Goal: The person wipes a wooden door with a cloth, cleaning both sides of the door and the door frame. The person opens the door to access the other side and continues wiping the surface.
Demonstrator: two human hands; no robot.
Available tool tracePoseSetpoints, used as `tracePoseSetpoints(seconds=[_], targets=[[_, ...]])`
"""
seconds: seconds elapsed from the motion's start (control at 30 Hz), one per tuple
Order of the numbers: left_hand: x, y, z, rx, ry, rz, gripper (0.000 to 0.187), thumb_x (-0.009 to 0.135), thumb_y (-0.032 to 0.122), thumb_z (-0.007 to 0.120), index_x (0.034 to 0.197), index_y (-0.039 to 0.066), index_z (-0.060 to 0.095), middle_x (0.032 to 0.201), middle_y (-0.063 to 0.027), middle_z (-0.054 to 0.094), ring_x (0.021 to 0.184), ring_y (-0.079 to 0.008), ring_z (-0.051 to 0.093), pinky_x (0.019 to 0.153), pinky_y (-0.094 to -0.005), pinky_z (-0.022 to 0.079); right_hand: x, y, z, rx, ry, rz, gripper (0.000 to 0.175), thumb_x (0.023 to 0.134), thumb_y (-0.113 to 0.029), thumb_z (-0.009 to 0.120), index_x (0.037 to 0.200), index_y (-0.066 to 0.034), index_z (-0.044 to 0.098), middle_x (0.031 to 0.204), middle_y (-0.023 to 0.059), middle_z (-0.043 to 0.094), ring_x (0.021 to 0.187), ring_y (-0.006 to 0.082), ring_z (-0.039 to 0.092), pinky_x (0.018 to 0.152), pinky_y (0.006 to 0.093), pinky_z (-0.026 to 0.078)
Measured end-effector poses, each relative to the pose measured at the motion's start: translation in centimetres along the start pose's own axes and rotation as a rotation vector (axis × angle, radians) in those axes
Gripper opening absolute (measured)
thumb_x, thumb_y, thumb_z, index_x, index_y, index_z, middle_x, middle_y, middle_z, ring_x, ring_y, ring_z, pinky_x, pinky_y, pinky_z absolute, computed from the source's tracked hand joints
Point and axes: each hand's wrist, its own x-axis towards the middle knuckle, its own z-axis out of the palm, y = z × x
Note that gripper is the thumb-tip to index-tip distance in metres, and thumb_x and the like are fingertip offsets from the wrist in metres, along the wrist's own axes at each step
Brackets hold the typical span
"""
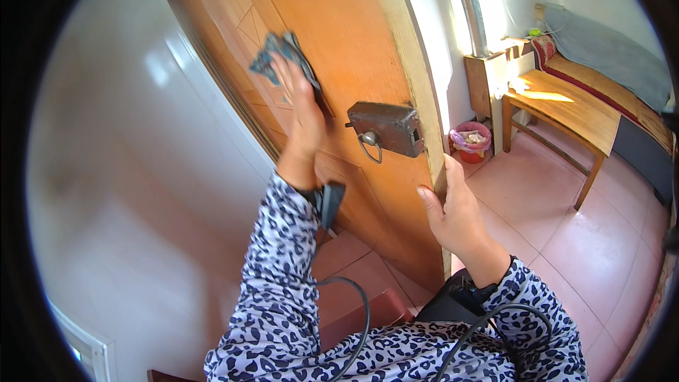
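Note:
A wooden door [339, 37] stands ajar in front of me, an old metal rim lock [386, 128] with a ring pull mounted near its edge. My left hand [302, 101] presses a crumpled blue-grey cloth [284, 58] flat against the door's face, left of the lock and higher up. Below the lock, my right hand [459, 212] grips the door's edge, thumb on the near face and fingers on the edge; the fingertips are partly hidden.
Beyond the door are a wooden table [567, 111], a daybed [610, 85] with a grey cover, and a red bin [471, 143] with a pink liner. A white wall [132, 180] lies to the left. Cables hang from both my wrists.

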Motion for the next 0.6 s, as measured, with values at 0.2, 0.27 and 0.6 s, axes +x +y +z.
tracePoseSetpoints(seconds=[0.2, 0.27, 0.6], targets=[[-18.4, 1.5, 4.8, 0.036, -0.226, -0.239, 0.065, 0.098, 0.04, 0.026, 0.135, -0.013, 0.028, 0.149, -0.0409, -0.004, 0.14, -0.0554, -0.007, 0.113, -0.0591, -0.004, 0.3, -0.2, 0.2, -0.043, 0.017, -0.047, 0.056, 0.088, -0.013, 0.064, 0.134, -0.0005, 0.033, 0.107, 0.0292, 0.058, 0.098, 0.047, 0.058, 0.08, 0.0469, 0.048], [-24.4, 2.8, 5.8, 0.096, -0.514, -0.234, 0.056, 0.093, 0.036, 0.043, 0.129, -0.007, 0.042, 0.142, -0.0423, 0.014, 0.136, -0.0593, 0.006, 0.11, -0.0653, 0.003, 0.4, -0.3, 0.3, -0.052, 0.025, -0.054, 0.057, 0.088, -0.013, 0.064, 0.134, -0.0001, 0.033, 0.108, 0.0294, 0.058, 0.098, 0.047, 0.058, 0.08, 0.0467, 0.048], [-24.4, 1.3, 5.5, 0.152, -0.368, -0.077, 0.046, 0.087, 0.028, 0.052, 0.121, -0.003, 0.051, 0.145, -0.0395, 0.014, 0.134, -0.0629, 0.006, 0.107, -0.0695, 0.006, 0.1, 0.0, 0.2, -0.041, 0.017, -0.071, 0.057, 0.088, -0.013, 0.064, 0.134, 0.0003, 0.032, 0.108, 0.0298, 0.058, 0.097, 0.047, 0.059, 0.08, 0.0464, 0.049]])
